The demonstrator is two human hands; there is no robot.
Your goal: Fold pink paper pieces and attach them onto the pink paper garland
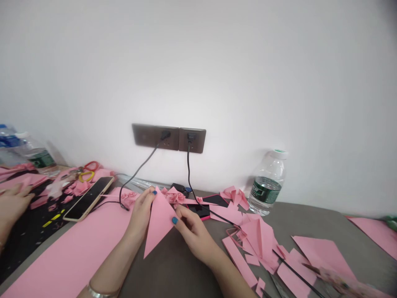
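Between my two hands, above the grey tabletop, is a folded triangle of pink paper (159, 223), one point hanging down. My left hand (143, 209) pinches its upper left edge, the thumb near the top corner. With thumb and forefinger, my right hand (189, 227) grips the right corner. Just behind the triangle lie several small pink paper roses (176, 195). A large pink sheet (77, 252) spreads under and left of my left forearm. Right of my right hand sits a heap of folded and cut pink paper (257, 238).
A phone (89, 198) lies at left, near red and yellow scissors handles (87, 176). Black cables (188, 174) run from the wall sockets (169, 138) across the table. A water bottle (268, 182) stands by the wall. Another person's hand (14, 203) rests at far left.
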